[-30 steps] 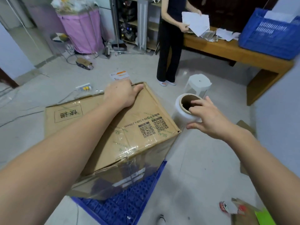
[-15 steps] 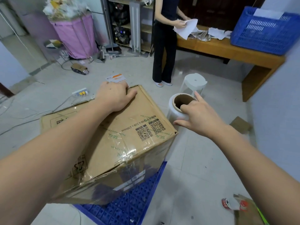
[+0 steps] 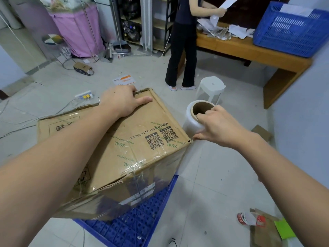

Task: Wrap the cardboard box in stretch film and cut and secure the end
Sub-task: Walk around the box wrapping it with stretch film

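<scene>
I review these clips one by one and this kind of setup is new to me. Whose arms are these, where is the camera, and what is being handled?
There is no machine: a person wears a camera on the head, looking down at their own arms. The left hand rests on top of the cardboard box, fingers over its far edge. The box sits on a blue pallet and already has shiny film on its near side. The right hand grips the stretch film roll, fingers hooked into its cardboard core, beside the box's corner. Another person sorts papers at a wooden table behind.

floor [image 3: 222, 175]: pale tiles | wooden table [image 3: 249, 50] | white stool [image 3: 211, 86]
</scene>
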Action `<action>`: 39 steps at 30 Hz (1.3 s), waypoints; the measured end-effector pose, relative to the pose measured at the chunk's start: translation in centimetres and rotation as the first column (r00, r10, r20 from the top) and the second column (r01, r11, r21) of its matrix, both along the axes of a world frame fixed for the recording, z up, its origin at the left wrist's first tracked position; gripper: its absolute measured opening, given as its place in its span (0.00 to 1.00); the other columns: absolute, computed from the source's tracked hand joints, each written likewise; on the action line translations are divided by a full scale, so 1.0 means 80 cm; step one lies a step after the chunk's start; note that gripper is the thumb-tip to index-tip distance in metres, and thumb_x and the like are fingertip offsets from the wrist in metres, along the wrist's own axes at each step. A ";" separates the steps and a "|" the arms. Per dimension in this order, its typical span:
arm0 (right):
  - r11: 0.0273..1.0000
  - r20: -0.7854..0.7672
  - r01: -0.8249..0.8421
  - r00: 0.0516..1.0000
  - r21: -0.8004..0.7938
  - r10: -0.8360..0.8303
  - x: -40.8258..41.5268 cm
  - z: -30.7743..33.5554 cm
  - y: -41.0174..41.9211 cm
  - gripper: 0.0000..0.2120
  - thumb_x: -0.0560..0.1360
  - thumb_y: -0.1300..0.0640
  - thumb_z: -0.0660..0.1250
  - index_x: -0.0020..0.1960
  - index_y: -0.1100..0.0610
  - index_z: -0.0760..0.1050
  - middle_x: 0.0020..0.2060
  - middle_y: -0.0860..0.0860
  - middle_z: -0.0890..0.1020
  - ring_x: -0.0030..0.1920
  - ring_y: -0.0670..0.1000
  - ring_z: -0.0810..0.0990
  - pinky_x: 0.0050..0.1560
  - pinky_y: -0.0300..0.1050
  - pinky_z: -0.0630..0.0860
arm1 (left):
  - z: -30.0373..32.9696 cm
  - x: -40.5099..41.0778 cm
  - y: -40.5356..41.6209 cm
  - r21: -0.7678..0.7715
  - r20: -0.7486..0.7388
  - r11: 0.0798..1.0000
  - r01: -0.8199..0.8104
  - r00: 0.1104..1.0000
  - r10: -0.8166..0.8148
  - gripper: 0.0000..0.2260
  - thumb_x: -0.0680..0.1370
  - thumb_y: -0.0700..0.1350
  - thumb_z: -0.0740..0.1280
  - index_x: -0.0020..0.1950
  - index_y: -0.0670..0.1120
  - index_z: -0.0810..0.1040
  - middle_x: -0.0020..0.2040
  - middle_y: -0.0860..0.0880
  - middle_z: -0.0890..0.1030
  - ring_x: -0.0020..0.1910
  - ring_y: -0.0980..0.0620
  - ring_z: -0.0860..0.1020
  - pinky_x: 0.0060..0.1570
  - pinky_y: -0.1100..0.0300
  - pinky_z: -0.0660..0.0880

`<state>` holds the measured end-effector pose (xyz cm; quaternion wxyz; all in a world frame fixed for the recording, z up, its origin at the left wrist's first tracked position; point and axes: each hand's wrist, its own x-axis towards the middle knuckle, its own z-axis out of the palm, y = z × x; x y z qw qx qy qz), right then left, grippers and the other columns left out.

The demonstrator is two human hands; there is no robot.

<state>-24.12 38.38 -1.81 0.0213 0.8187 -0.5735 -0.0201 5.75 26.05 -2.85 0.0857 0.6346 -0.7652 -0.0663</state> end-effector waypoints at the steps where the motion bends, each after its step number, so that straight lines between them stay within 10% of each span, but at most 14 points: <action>1: 1.000 -0.011 -0.007 1.000 0.005 0.007 -0.002 0.002 0.004 0.25 0.71 0.33 0.69 0.36 0.51 0.63 0.31 0.48 0.72 0.38 0.52 0.68 0.54 0.45 0.66 | 0.000 -0.001 -0.001 0.004 -0.008 1.000 -0.003 1.000 0.003 0.37 0.70 0.81 0.57 0.57 0.50 0.77 0.54 0.44 0.83 0.55 0.40 0.79 0.45 0.50 0.70; 20: 0.944 -0.118 -0.281 0.945 0.174 0.304 -0.064 -0.012 0.042 0.10 0.68 0.54 0.76 0.40 0.50 0.73 0.34 0.44 0.76 0.45 0.49 0.66 0.47 0.49 0.72 | 0.002 -0.007 -0.003 0.047 -0.018 0.999 -0.025 1.000 0.026 0.38 0.70 0.81 0.57 0.60 0.50 0.78 0.57 0.44 0.82 0.57 0.38 0.78 0.51 0.47 0.73; 25: 0.934 -0.111 -0.329 0.932 0.137 0.344 -0.087 -0.036 0.049 0.24 0.63 0.61 0.79 0.37 0.48 0.63 0.29 0.43 0.68 0.41 0.49 0.63 0.68 0.48 0.68 | 0.001 -0.004 -0.003 0.028 -0.013 0.999 -0.033 0.999 0.033 0.38 0.70 0.81 0.57 0.59 0.51 0.78 0.56 0.43 0.82 0.56 0.37 0.78 0.51 0.45 0.75; 34: 0.953 -0.056 -0.197 0.975 0.230 0.215 -0.099 0.000 0.071 0.20 0.66 0.51 0.79 0.37 0.47 0.65 0.35 0.38 0.66 0.48 0.44 0.66 0.56 0.54 0.77 | 0.001 -0.006 -0.004 0.030 -0.026 0.999 -0.041 0.999 0.042 0.37 0.70 0.80 0.58 0.59 0.51 0.78 0.57 0.43 0.82 0.57 0.37 0.78 0.51 0.46 0.74; 39: 0.951 -0.021 -0.263 0.963 0.163 0.269 -0.090 0.022 0.104 0.24 0.66 0.49 0.80 0.36 0.47 0.62 0.30 0.38 0.64 0.44 0.46 0.66 0.75 0.51 0.59 | 0.003 -0.006 -0.003 0.042 -0.028 0.998 -0.042 0.999 0.043 0.37 0.70 0.81 0.58 0.60 0.51 0.78 0.58 0.42 0.82 0.57 0.37 0.78 0.54 0.44 0.75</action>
